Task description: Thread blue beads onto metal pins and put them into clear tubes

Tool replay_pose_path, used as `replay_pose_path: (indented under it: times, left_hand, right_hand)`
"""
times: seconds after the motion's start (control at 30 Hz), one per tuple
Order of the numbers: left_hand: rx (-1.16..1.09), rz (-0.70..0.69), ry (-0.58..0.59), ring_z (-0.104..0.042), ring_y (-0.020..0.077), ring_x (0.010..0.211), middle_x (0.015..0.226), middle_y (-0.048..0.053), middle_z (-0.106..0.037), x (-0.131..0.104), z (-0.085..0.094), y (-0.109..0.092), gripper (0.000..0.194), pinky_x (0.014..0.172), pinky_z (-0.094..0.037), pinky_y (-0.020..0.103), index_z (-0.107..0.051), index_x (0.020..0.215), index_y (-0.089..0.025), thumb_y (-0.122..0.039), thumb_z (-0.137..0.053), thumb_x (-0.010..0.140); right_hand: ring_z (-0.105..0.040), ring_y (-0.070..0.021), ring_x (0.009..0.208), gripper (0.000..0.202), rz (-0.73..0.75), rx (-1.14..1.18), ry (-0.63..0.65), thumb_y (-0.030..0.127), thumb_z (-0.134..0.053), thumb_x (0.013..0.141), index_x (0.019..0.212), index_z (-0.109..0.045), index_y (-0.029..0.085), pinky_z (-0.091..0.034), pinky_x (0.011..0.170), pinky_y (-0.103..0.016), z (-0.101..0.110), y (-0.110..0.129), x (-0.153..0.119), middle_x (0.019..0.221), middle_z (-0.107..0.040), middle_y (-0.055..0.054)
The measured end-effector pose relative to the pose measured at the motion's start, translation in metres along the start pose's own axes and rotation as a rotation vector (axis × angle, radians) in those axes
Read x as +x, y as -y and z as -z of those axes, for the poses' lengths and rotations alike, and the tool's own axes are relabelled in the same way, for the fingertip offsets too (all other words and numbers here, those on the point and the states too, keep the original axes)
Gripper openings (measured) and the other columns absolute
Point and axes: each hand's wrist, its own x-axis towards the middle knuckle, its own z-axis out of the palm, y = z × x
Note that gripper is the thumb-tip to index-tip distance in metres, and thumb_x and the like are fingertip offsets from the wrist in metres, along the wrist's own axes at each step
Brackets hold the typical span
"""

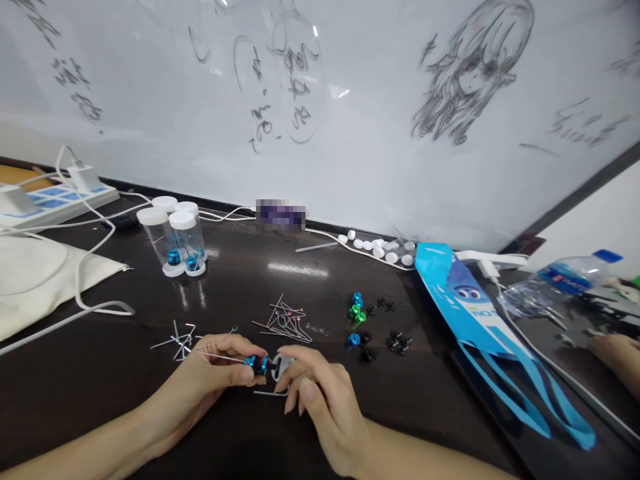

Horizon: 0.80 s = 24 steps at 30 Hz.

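My left hand (217, 370) is closed around a small blue-and-black metal fitting (256, 364), pinched between thumb and fingers. A thin wire with a green loop (235, 329) and a straight metal rod (225, 357) run along the same hand. My right hand (325, 393) has its fingertips around a grey disc (281, 368) at the fitting's black end; the fingers partly cover it. Under the hands lies an L-shaped hex key (270, 393). Several more hex keys (181, 341) lie beside my left hand, and a pile of looped wires (285, 323) lies beyond both hands.
Blue and green fittings (357, 313) and black screws (399, 343) lie to the right. Clear tubes (185, 240) with white lids stand back left. White caps (379, 245), a blue bag (450, 293), a bottle (565, 280), cables and a power strip (65, 207) surround. Another person's hand (615, 357) shows far right.
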Motion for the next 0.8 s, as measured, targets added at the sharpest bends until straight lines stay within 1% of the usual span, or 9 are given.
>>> replay_pose_path:
  times: [0.07, 0.2, 0.3, 0.47, 0.57, 0.7, 0.8]
  left_hand:
    - [0.008, -0.005, 0.012, -0.070, 0.0146, 0.069, 0.074, 0.002, -0.075, 0.0009, 0.0010, 0.0007, 0.020, 0.069, -0.055, 0.021, -0.079, 0.074, -0.020, -0.015, -0.088, 0.057]
    - [0.014, -0.012, 0.009, -0.069, 0.0145, 0.071, 0.074, 0.001, -0.075, 0.0011, 0.0003, 0.0002, 0.020, 0.070, -0.054, 0.020, -0.079, 0.075, -0.020, -0.015, -0.088, 0.058]
    - [0.011, -0.007, -0.004, -0.069, 0.0148, 0.069, 0.072, 0.002, -0.075, 0.0001, -0.0017, -0.0010, 0.020, 0.068, -0.054, 0.021, -0.079, 0.074, -0.019, -0.015, -0.088, 0.057]
    - [0.012, 0.000, 0.010, -0.069, 0.0154, 0.069, 0.073, 0.002, -0.075, -0.0001, -0.0010, -0.0005, 0.021, 0.069, -0.054, 0.022, -0.079, 0.075, -0.019, -0.015, -0.088, 0.057]
    - [0.021, -0.012, 0.023, -0.069, 0.0151, 0.069, 0.072, 0.002, -0.075, 0.0004, 0.0008, 0.0009, 0.019, 0.069, -0.054, 0.021, -0.079, 0.075, -0.018, -0.014, -0.087, 0.058]
    - [0.013, -0.015, 0.012, -0.069, 0.0153, 0.068, 0.072, 0.002, -0.075, 0.0015, 0.0024, 0.0025, 0.020, 0.068, -0.054, 0.022, -0.079, 0.075, -0.019, -0.014, -0.087, 0.058]
    - [0.012, -0.025, 0.015, -0.069, 0.0155, 0.070, 0.074, 0.002, -0.075, 0.0019, 0.0021, 0.0026, 0.020, 0.068, -0.054, 0.021, -0.078, 0.075, -0.019, -0.015, -0.088, 0.058]
  right_hand:
    - [-0.063, -0.0143, 0.065, 0.036, 0.015, -0.002, 0.016, 0.032, -0.032, 0.101, 0.131, -0.048, 0.019, -0.051, 0.058, -0.026, 0.0003, -0.0002, 0.0004, 0.085, -0.067, -0.006]
    - [-0.063, -0.0147, 0.066, 0.037, 0.010, 0.002, 0.017, 0.032, -0.032, 0.101, 0.134, -0.045, 0.019, -0.051, 0.057, -0.025, 0.0009, 0.0000, 0.0009, 0.085, -0.067, -0.006]
    - [-0.063, -0.0148, 0.066, 0.037, 0.011, 0.005, 0.025, 0.034, -0.031, 0.102, 0.130, -0.049, 0.019, -0.051, 0.057, -0.026, 0.0009, 0.0002, 0.0007, 0.085, -0.067, -0.006]
    - [-0.064, -0.0150, 0.066, 0.038, 0.018, -0.003, 0.018, 0.034, -0.031, 0.102, 0.135, -0.044, 0.019, -0.051, 0.057, -0.025, 0.0015, 0.0011, 0.0010, 0.085, -0.068, -0.006]
    - [-0.064, -0.0147, 0.065, 0.037, 0.027, -0.015, 0.028, 0.034, -0.030, 0.102, 0.131, -0.049, 0.019, -0.051, 0.057, -0.026, 0.0018, 0.0012, 0.0013, 0.085, -0.067, -0.006]
    - [-0.064, -0.0145, 0.064, 0.037, 0.022, -0.006, 0.018, 0.033, -0.031, 0.102, 0.134, -0.045, 0.019, -0.051, 0.057, -0.025, 0.0017, 0.0013, 0.0016, 0.085, -0.068, -0.006]
    - [-0.064, -0.0142, 0.064, 0.036, 0.028, -0.002, 0.022, 0.033, -0.031, 0.102, 0.131, -0.048, 0.019, -0.051, 0.057, -0.025, 0.0014, 0.0016, 0.0017, 0.085, -0.068, -0.006]
